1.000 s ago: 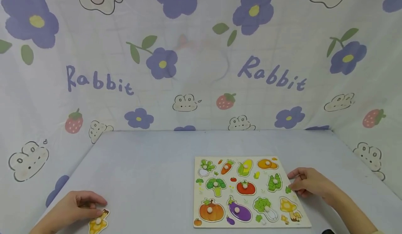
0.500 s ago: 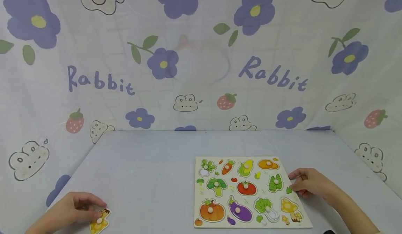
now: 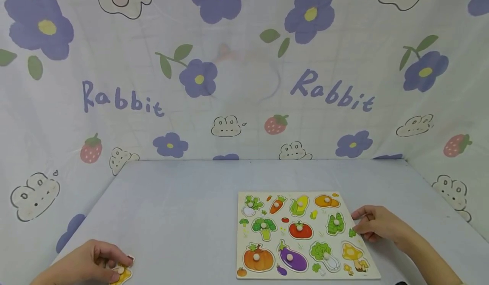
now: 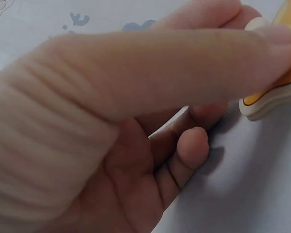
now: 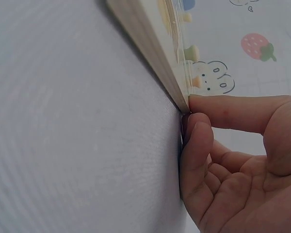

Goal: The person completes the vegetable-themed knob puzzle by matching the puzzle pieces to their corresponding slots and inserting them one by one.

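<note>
At the lower left in the head view, my left hand point(image 3: 82, 261) pinches a yellow mushroom puzzle piece point(image 3: 124, 274) between thumb and forefinger at its small round knob. The left wrist view shows the mushroom piece's orange-yellow face and pale edge point(image 4: 271, 101) at the right, partly behind the thumb. A wooden vegetable puzzle board point(image 3: 280, 249) lies at the right of the table. My right hand point(image 3: 383, 225) holds the board's right edge with thumb and forefinger, its other fingers folded in. In the board's lower right corner, the mushroom spot point(image 3: 352, 251) shows a picture without a knob.
Knobbed pieces sit in the board, among them a pumpkin point(image 3: 258, 263), an eggplant point(image 3: 294, 263), a tomato point(image 3: 300, 232) and a broccoli point(image 3: 267, 231). A white curtain point(image 3: 244, 102) printed with flowers and rabbits closes off the table point(image 3: 183, 200) behind and at both sides.
My left thumb and forefinger have shifted onto the mushroom piece's knob and cover more of it. The right hand stays at the board's edge.
</note>
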Demonstrator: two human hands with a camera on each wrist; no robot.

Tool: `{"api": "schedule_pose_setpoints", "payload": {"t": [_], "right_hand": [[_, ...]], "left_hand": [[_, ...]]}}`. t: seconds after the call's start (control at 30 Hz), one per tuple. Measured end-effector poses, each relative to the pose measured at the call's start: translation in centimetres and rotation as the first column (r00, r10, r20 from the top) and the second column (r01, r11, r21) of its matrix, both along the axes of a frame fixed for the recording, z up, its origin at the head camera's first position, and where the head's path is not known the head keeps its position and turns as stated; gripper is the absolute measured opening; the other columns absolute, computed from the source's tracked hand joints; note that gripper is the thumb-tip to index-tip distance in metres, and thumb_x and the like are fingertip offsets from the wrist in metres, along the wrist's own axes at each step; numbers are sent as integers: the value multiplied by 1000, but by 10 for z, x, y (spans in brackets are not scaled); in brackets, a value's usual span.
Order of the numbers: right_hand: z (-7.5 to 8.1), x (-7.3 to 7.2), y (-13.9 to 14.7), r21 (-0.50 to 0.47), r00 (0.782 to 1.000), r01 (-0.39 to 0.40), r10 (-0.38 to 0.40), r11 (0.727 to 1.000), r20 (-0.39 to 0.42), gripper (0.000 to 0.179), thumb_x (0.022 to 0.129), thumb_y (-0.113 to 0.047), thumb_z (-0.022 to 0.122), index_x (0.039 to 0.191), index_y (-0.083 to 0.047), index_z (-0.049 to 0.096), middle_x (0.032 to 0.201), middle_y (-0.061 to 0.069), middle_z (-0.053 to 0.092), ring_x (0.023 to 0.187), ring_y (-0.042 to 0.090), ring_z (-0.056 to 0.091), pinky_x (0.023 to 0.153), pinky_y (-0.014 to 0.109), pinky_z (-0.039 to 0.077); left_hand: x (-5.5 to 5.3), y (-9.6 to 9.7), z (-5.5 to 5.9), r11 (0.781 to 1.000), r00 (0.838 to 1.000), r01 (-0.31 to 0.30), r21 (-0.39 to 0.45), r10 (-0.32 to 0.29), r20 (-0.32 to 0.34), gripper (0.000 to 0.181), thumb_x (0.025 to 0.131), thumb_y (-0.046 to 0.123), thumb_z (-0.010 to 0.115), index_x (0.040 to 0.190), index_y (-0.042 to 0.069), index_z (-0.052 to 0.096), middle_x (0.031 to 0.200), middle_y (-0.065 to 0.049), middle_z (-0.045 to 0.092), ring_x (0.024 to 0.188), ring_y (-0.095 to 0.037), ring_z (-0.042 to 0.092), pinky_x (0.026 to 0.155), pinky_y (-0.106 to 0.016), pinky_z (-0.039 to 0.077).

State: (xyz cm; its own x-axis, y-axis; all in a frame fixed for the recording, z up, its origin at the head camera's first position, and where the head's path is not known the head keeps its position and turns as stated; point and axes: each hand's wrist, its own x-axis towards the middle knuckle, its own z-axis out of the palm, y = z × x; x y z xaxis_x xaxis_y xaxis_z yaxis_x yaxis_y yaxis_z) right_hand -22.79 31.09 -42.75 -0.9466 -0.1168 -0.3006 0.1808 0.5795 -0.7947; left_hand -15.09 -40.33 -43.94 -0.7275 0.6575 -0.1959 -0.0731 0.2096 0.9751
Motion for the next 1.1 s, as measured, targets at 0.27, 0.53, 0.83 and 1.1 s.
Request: {"api": "schedule_pose_setpoints", "payload": {"t": [0.27,0.53,0.83,1.1], "right_hand": [[2,1,-3,-17,1000,-2,2,1000,19,40,83,-9,74,116,7,56,78,6,59,70,21,54,61,33,50],[1,1,-3,-26,1000,-16,16,1000,13,41,83,-9,74,116,7,56,78,7,59,70,21,54,60,33,49],[2,0,-3,-20,1000,-9,10,1000,23,40,83,-10,74,115,7,56,78,6,59,69,21,54,60,33,49],[4,0,-1,-7,1000,-6,6,1000,28,40,84,-10,74,116,6,55,77,6,58,69,21,54,61,34,49]], "left_hand": [[1,-1,0,1000,1000,-15,-21,15,-22,19,90,-5,65,108,-9,68,85,-1,67,71,-3,53,61,-19,43],[3,1,2,996,997,-74,-40,74,-11,19,90,-3,66,108,-10,66,84,-4,65,73,-6,56,63,-20,48],[4,8,4,965,979,-193,-180,177,-100,19,83,3,76,97,-5,66,82,-10,64,69,-13,59,61,-25,51],[1,24,11,913,956,-288,-289,253,-151,23,79,12,83,91,0,67,84,-13,67,74,-26,63,66,-31,54]]}}
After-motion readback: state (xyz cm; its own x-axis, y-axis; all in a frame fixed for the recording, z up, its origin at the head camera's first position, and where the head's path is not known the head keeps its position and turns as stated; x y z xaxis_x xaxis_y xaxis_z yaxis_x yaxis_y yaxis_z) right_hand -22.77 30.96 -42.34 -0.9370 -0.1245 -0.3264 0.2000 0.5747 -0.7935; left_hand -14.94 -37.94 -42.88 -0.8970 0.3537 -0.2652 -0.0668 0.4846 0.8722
